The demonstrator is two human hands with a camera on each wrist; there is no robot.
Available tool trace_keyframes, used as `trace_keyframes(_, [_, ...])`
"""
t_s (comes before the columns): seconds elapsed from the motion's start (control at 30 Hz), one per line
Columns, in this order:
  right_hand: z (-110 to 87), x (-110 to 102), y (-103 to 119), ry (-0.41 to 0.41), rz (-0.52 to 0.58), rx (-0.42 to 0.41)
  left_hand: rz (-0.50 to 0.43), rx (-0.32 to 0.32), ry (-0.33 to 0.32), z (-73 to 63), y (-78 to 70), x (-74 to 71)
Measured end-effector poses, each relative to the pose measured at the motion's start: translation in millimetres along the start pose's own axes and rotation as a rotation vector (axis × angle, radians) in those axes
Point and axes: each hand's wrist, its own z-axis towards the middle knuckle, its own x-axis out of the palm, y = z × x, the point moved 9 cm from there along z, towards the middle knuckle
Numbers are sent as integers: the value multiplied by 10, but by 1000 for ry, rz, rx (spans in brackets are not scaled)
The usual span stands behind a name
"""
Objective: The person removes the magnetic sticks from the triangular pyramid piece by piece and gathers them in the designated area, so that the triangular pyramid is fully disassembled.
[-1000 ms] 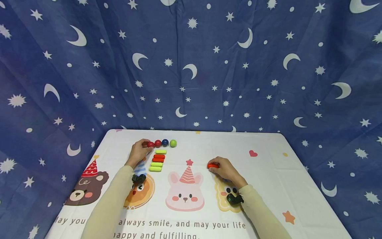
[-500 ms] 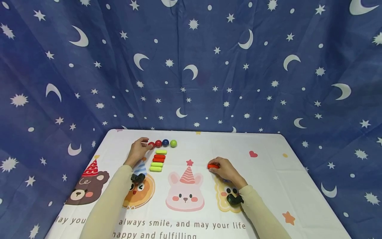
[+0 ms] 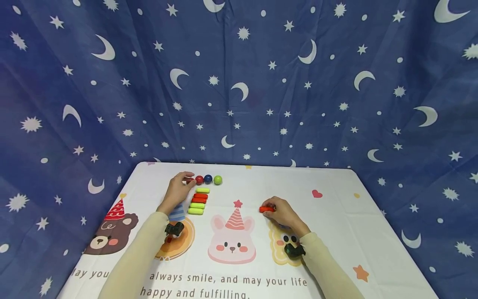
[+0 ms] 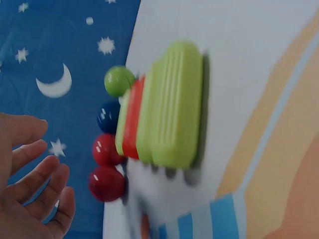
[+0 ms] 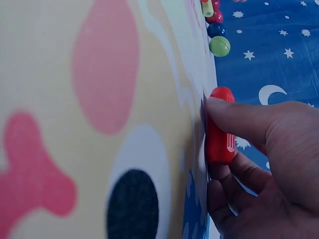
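My left hand (image 3: 177,190) is at the left end of a row of balls, fingers relaxed and thumb apart from them. The row holds two red balls (image 3: 199,180), a dark blue ball (image 3: 208,179) and a green ball (image 3: 218,180). My hand partly hides the leftmost red ball (image 4: 107,183) in the head view; a gap separates them in the left wrist view. Just in front lie several ridged yellow-green bars (image 3: 196,211) and red bars (image 3: 199,200), stacked side by side. My right hand (image 3: 281,212) pinches a red ridged bar (image 5: 220,134) between thumb and fingers, at the tabletop.
A white cloth with printed cartoon animals and lettering covers the table (image 3: 328,257). Behind it hangs a blue curtain (image 3: 254,124) with moons and stars. A small black device (image 3: 294,250) sits on each wrist.
My left fingers have loosened from the leftmost red ball, and that hand has shifted slightly right. My right hand keeps its grip on the red bar, almost still.
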Motion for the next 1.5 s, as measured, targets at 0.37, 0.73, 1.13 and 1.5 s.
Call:
trace_keyframes(0.37, [-61,11,56,2,11,-9,-54,129,24,-283,-456,219])
trace_keyframes(0.73, [-105,48,84,38,33,23,-58,205,100,-508,-672,579])
trace_keyframes(1.13, [-134,32,216,41,45,-20,-83,238,182,-582,-807,871])
trace_keyframes(1.5, [-127,60,294,45,43,-42,-41,219,281,-632,-833,1155])
